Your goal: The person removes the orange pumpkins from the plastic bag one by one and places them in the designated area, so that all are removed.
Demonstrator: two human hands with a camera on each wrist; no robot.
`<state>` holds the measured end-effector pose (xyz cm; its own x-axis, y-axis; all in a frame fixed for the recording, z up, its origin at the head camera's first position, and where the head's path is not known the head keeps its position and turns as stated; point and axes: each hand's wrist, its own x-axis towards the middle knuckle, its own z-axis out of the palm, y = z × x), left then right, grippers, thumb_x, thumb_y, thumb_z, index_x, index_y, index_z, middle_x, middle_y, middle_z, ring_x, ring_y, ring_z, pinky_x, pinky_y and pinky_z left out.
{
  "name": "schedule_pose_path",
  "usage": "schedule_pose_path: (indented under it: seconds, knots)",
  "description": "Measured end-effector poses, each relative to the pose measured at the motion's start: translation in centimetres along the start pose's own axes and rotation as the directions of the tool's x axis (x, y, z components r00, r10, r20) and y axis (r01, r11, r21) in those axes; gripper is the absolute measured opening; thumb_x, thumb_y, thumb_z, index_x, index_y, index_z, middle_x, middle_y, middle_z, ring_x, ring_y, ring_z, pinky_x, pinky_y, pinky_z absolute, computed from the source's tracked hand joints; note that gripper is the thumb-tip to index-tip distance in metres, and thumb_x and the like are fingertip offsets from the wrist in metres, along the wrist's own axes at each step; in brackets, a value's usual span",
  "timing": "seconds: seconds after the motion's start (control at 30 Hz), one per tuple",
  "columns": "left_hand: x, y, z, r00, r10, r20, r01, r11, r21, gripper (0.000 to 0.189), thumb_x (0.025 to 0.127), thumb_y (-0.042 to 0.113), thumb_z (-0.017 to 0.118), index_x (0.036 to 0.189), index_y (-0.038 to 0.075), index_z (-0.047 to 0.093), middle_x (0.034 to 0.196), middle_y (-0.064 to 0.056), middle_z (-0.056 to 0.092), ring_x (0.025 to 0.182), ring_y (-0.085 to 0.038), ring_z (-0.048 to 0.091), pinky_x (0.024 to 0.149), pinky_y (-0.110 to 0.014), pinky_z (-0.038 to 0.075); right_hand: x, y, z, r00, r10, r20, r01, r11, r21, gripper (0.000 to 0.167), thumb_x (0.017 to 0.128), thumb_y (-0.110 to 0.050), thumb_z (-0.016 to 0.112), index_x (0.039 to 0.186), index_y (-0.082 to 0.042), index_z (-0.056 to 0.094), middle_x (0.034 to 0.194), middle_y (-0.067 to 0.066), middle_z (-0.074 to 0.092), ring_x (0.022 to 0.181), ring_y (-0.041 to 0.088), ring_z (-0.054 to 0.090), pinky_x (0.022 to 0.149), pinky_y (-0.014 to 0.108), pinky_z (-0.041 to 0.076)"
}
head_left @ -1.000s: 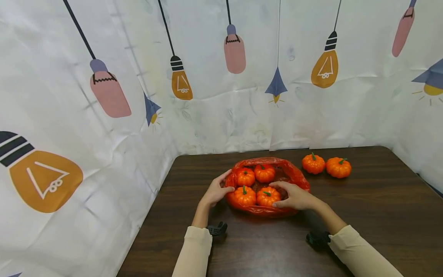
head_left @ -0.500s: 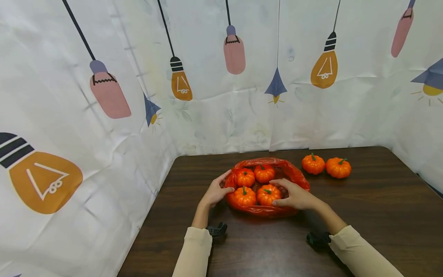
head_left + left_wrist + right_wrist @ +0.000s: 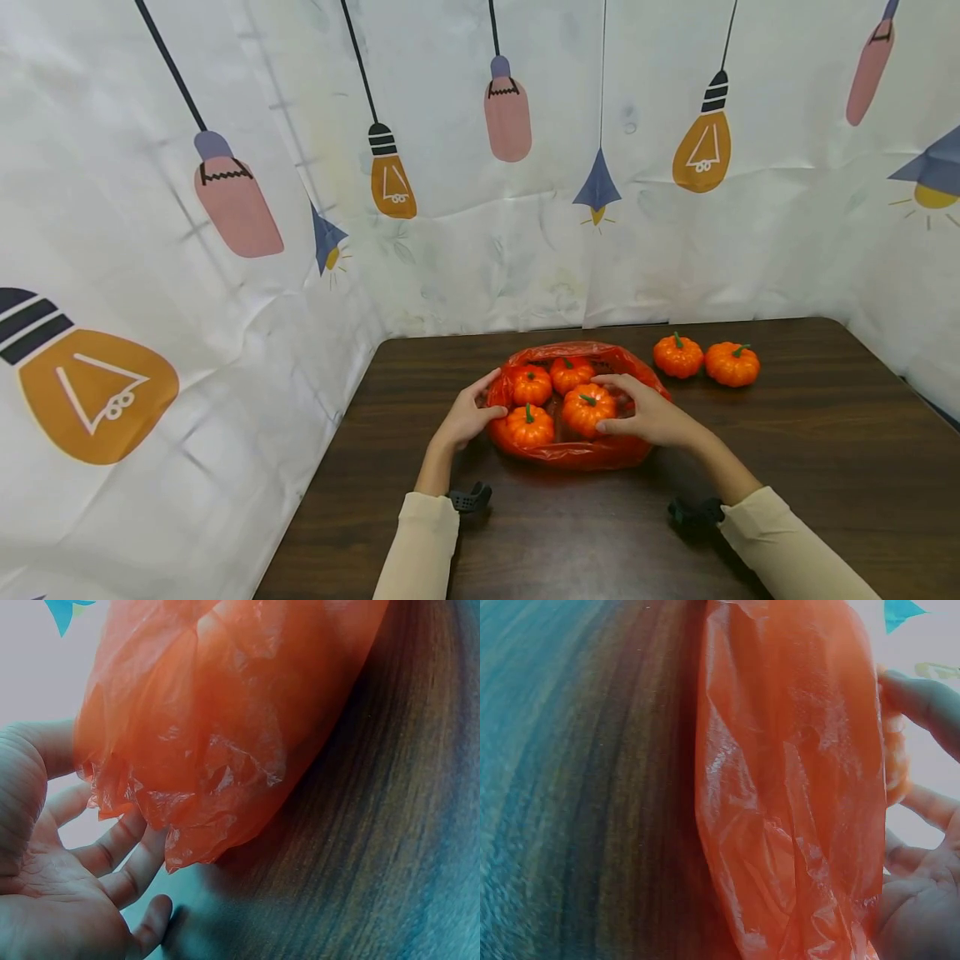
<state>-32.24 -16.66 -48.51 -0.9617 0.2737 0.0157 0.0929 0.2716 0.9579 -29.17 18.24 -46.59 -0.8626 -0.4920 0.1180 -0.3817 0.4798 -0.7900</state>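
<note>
A red plastic bag [image 3: 577, 456] lies with its mouth spread wide on the dark wooden table. Inside it are several small orange pumpkins with green stems. My right hand [image 3: 652, 417] pinches the front right pumpkin [image 3: 585, 412] between thumb and fingers, above the bag's floor. A sliver of this pumpkin [image 3: 896, 765] shows past the bag's edge in the right wrist view. At the bag's left side, my left hand [image 3: 465, 421] holds the rim. Its fingers [image 3: 124, 844] are partly hidden by the crinkled plastic in the left wrist view.
Two more small pumpkins, one [image 3: 678, 356] beside the other [image 3: 732, 364], sit on the table [image 3: 825, 467] behind and right of the bag. A white curtain [image 3: 465, 258] printed with lamps hangs behind the table and along its left side.
My right hand has lifted the front right pumpkin up and slightly away from the bag's front wall. The left hand stays at the bag's left rim.
</note>
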Motion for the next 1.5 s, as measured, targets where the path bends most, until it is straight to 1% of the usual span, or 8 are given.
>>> schedule_pose_path:
  seconds: [0.17, 0.37, 0.6, 0.8, 1.0, 1.13, 1.33, 1.5]
  knots:
    - [0.0, 0.0, 0.0, 1.0, -0.013, -0.003, 0.013, 1.0, -0.001, 0.074, 0.09, 0.001, 0.069, 0.157, 0.017, 0.043, 0.125, -0.021, 0.058, 0.105, -0.022, 0.058, 0.092, -0.033, 0.055, -0.1, -0.2, -0.6, 0.999, 0.02, -0.03, -0.019, 0.999, 0.029, 0.076, 0.09, -0.034, 0.079, 0.153, -0.01, 0.043, 0.151, 0.019, 0.044, 0.121, 0.032, 0.054, 0.093, 0.042, 0.053]
    - [0.0, 0.0, 0.0, 1.0, 0.002, 0.006, -0.002, 1.0, 0.014, 0.073, 0.091, 0.001, 0.069, 0.158, 0.015, 0.041, 0.125, -0.022, 0.057, 0.102, -0.022, 0.057, 0.088, -0.028, 0.054, -0.2, -0.2, -1.4, 0.997, 0.043, -0.071, -0.041, 0.999, 0.025, 0.079, 0.089, -0.038, 0.079, 0.154, -0.011, 0.042, 0.154, 0.016, 0.043, 0.129, 0.035, 0.051, 0.097, 0.045, 0.053]
    - [0.1, -0.2, 0.0, 1.0, -0.005, 0.0, 0.005, 1.0, 0.014, 0.074, 0.091, 0.0, 0.069, 0.158, 0.016, 0.042, 0.123, -0.021, 0.058, 0.102, -0.02, 0.057, 0.088, -0.03, 0.054, -0.6, 0.0, -2.5, 0.994, 0.056, -0.095, -0.054, 0.998, 0.02, 0.077, 0.091, -0.036, 0.077, 0.155, -0.013, 0.041, 0.157, 0.02, 0.038, 0.126, 0.038, 0.051, 0.097, 0.049, 0.053]
    - [0.1, -0.2, 0.0, 1.0, -0.005, -0.007, 0.005, 1.0, 0.011, 0.074, 0.09, 0.0, 0.069, 0.157, 0.018, 0.044, 0.122, -0.02, 0.059, 0.099, -0.021, 0.057, 0.086, -0.029, 0.054, -0.8, 0.0, -3.5, 0.991, 0.08, -0.11, -0.078, 0.997, 0.026, 0.077, 0.092, -0.038, 0.076, 0.156, -0.014, 0.039, 0.153, 0.019, 0.04, 0.129, 0.039, 0.048, 0.098, 0.051, 0.05]
    - [0.1, -0.1, -0.1, 1.0, -0.008, -0.012, 0.008, 1.0, 0.0, 0.073, 0.09, 0.001, 0.069, 0.157, 0.018, 0.044, 0.131, -0.021, 0.058, 0.105, -0.024, 0.058, 0.089, -0.032, 0.055, -1.1, 0.2, -4.4, 0.99, 0.083, -0.116, -0.079, 0.996, 0.042, 0.076, 0.094, -0.035, 0.074, 0.156, -0.013, 0.038, 0.148, 0.02, 0.044, 0.124, 0.038, 0.048, 0.098, 0.048, 0.049]
    - [0.2, -0.1, 0.1, 1.0, -0.009, -0.003, 0.009, 1.0, -0.001, 0.073, 0.091, 0.001, 0.069, 0.157, 0.018, 0.043, 0.134, -0.021, 0.057, 0.11, -0.026, 0.058, 0.095, -0.037, 0.055, -1.7, 0.2, -5.3, 0.985, 0.116, -0.126, -0.109, 0.992, 0.062, 0.077, 0.095, -0.036, 0.073, 0.158, -0.015, 0.036, 0.153, 0.023, 0.039, 0.127, 0.04, 0.047, 0.099, 0.051, 0.048]
    - [0.2, 0.2, 0.1, 1.0, -0.018, 0.015, 0.018, 1.0, -0.011, 0.074, 0.091, -0.001, 0.068, 0.158, 0.016, 0.041, 0.133, -0.023, 0.056, 0.113, -0.028, 0.058, 0.093, -0.035, 0.055, -3.0, 0.1, -6.7, 0.979, 0.149, -0.138, -0.134, 0.985, 0.109, 0.076, 0.097, -0.035, 0.07, 0.161, -0.018, 0.031, 0.16, 0.024, 0.03, 0.134, 0.046, 0.043, 0.102, 0.058, 0.046]
    - [0.3, 0.0, 0.0, 1.0, -0.022, 0.014, 0.022, 1.0, -0.014, 0.073, 0.092, -0.001, 0.067, 0.158, 0.015, 0.041, 0.139, -0.023, 0.054, 0.116, -0.03, 0.057, 0.092, -0.034, 0.055, -4.1, 0.7, -7.3, 0.973, 0.163, -0.162, -0.147, 0.983, 0.109, 0.079, 0.098, -0.033, 0.069, 0.162, -0.015, 0.027, 0.159, 0.026, 0.029, 0.135, 0.048, 0.043, 0.098, 0.054, 0.05]
